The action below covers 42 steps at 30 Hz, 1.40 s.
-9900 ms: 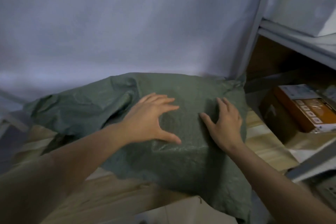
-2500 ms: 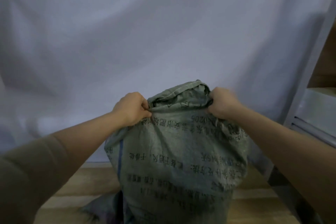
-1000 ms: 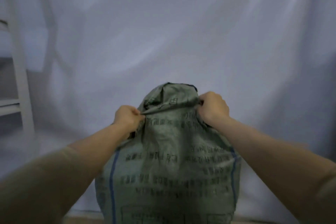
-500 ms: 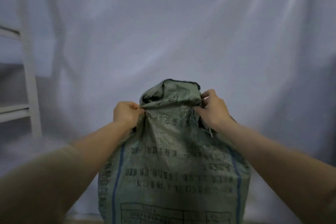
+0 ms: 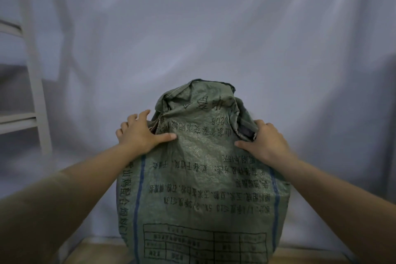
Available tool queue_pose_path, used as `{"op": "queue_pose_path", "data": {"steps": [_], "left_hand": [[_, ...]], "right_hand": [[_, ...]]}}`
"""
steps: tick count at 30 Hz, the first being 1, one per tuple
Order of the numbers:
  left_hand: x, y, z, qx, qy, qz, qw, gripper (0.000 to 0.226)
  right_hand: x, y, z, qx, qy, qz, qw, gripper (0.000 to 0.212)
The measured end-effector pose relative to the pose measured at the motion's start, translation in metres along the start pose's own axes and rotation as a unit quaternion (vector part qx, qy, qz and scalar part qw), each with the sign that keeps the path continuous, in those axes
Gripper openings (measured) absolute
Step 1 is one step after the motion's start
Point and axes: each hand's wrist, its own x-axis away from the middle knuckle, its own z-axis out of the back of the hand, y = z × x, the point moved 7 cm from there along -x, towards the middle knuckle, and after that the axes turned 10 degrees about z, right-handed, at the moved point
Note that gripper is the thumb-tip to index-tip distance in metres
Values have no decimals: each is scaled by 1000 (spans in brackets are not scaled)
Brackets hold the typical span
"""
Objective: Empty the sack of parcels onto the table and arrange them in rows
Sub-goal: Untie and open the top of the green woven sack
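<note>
Backdrop: a pale grey cloth sheet (image 5: 214,34) hangs behind everything and fills most of the view.
Shelving: a light metal rack upright (image 5: 35,83) stands at the left edge, blurred; what it carries cannot be made out.
Sack: a green woven sack (image 5: 203,188) printed with upside-down black text and blue side stripes stands upright in the middle, bulging and seemingly full. Its crumpled top sags inward. Its base is below the frame.
Table: a strip of pale wooden table (image 5: 98,248) shows at the bottom, beside the sack. No parcels are visible on it.
Left hand: the left hand (image 5: 139,135) lies on the sack's upper left shoulder, thumb spread across the front, fingers (image 5: 141,114) loosely extended, not clenched on the cloth.
Right hand: the right hand (image 5: 267,141) clasps the upper right shoulder, thumb pressed to the front and fingers wrapped over a dark fold at the edge.
Risk, toppling: with only one side really held, the tall sack could lean and tip sideways or off the table.
Risk, spill: tipped quickly, parcels would likely pour out in a heap, and some could slide off the table edge.
Risk, slipping: woven plastic is slick, so a flat palm may lose it under load.
</note>
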Motion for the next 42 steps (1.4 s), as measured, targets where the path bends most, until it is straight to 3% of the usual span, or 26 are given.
{"op": "queue_pose_path", "data": {"steps": [4,7,11,14,17,21,22,25,27,31,33,35,38,40,42], "left_hand": [[8,-34,-8,-68,-56,27,996,144],[10,-50,-19,4,-110,-8,994,147],[10,-51,-21,-29,-12,-79,996,71],[13,-44,-14,-52,31,-86,994,20],[15,-43,-6,-28,36,-55,997,30],[23,-35,-14,-67,-11,-99,993,19],[25,-35,-21,-93,-29,-105,990,31],[28,-44,-44,-184,-62,-96,976,101],[25,-51,-52,-194,-56,-84,976,115],[20,-73,-64,-188,-78,-51,978,111],[19,-84,-74,-118,-132,-26,984,106],[15,-89,-78,-11,-143,-18,989,92],[8,-95,-68,146,-56,-18,987,66],[7,-101,-60,179,8,16,984,50],[6,-111,-60,156,40,89,983,70]], "right_hand": [[5,-5,-4,-94,57,1,994,59],[9,-11,-7,-154,89,11,984,48],[14,-16,-1,-206,165,43,964,37],[17,-20,6,-210,206,66,953,46],[20,-23,8,-141,218,90,962,61],[18,-26,1,-26,183,127,975,68],[17,-28,-3,-10,160,139,977,73],[19,-34,-16,23,92,157,983,82],[23,-34,-23,31,57,173,983,77],[33,-28,-35,1,-15,202,979,50],[38,-24,-41,-45,-66,182,980,57],[39,-15,-44,-118,-61,137,982,62],[35,-5,-46,-152,-13,80,985,39],[34,-1,-51,-140,3,58,989,15],[34,-3,-51,-138,27,50,989,17]]}}
